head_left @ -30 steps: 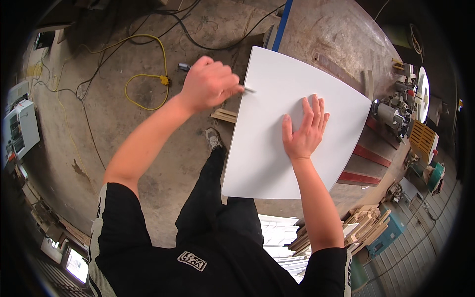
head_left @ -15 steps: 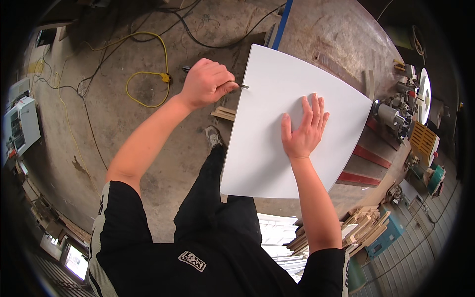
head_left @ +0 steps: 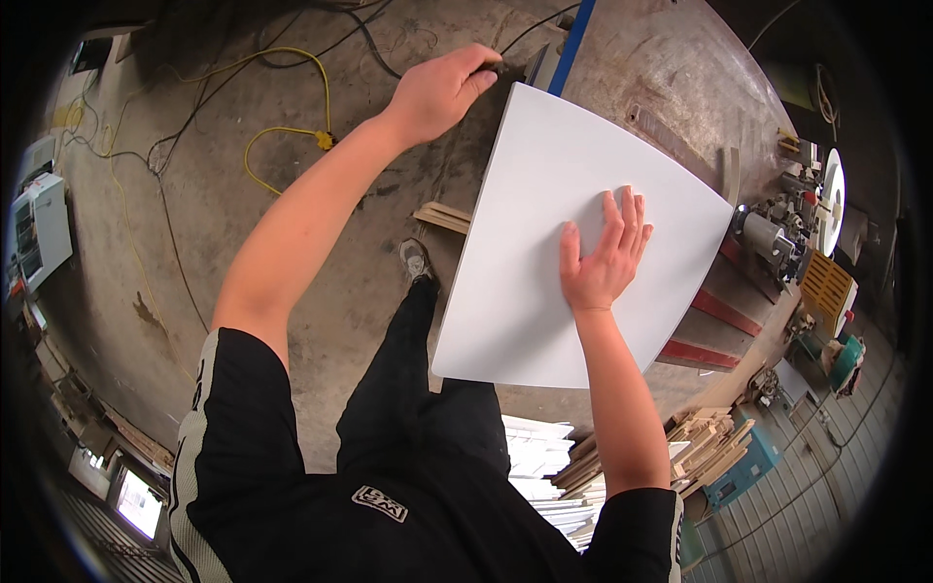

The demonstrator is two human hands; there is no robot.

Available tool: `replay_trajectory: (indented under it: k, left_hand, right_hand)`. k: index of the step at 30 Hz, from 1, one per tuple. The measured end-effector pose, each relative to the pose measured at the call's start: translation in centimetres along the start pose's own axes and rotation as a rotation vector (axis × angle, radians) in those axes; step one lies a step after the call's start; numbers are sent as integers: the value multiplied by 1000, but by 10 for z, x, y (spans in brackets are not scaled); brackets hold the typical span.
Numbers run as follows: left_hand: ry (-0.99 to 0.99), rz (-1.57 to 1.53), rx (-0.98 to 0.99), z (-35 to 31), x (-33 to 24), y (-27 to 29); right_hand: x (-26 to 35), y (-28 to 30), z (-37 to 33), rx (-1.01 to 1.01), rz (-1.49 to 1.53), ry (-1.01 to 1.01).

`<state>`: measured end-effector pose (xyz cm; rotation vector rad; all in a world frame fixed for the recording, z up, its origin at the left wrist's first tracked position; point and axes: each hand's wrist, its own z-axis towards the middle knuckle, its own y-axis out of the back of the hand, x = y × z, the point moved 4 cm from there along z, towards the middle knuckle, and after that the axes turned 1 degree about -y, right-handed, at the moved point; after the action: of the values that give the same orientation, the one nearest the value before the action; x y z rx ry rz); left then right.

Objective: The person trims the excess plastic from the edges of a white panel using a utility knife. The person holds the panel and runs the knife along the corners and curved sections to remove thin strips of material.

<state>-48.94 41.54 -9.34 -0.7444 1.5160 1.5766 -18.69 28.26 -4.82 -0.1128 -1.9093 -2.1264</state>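
Note:
A white panel [head_left: 525, 282] with rounded corners lies flat across the edge of a metal-topped machine table [head_left: 671, 58], its left part jutting past that edge. My right hand [head_left: 603, 264] rests palm down on the panel, fingers stretched and somewhat apart. Beyond the panel's far left corner, my left hand [head_left: 439, 95] is closed with thumb and fingers pinched together. A bit of a thin dark tool [head_left: 493, 67] shows at its fingertips, and the rest of it is hidden in the hand. The tool appears apart from the panel.
A machine unit with a white reel [head_left: 832, 199] stands to the right of the panel. Wood strips [head_left: 714, 447] are piled near right. Wooden slats [head_left: 444, 216] lie by my shoe [head_left: 415, 260]. A yellow cable [head_left: 328, 92] and black cords cross the floor at left.
My left hand has moved away from me and slightly right, from the middle of the panel's left edge to beyond its far corner. My right hand stays flat on the panel.

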Motion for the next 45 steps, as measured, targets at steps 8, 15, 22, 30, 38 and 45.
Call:
replay_trajectory:
  k: [8, 15, 22, 30, 38, 45]
  left_hand:
    - [-279, 66, 11, 7, -20, 3]
    - [-289, 80, -13, 4, -23, 1]
    - [-360, 179, 16, -43, -39, 1]
    - [-351, 44, 231, -156, -66, 3]
    - [-260, 43, -134, -41, -28, 10]
    - [-375, 254, -153, -11, -37, -7]
  right_hand:
    - [2, 0, 1, -11, 5, 4]
    - [1, 0, 2, -17, -2, 7]
    - [0, -4, 1, -24, -2, 12]
    - [-1, -1, 0, -17, -12, 1]
    - [-1, -4, 0, -21, -4, 9]
    - [-2, -5, -1, -40, -23, 16]
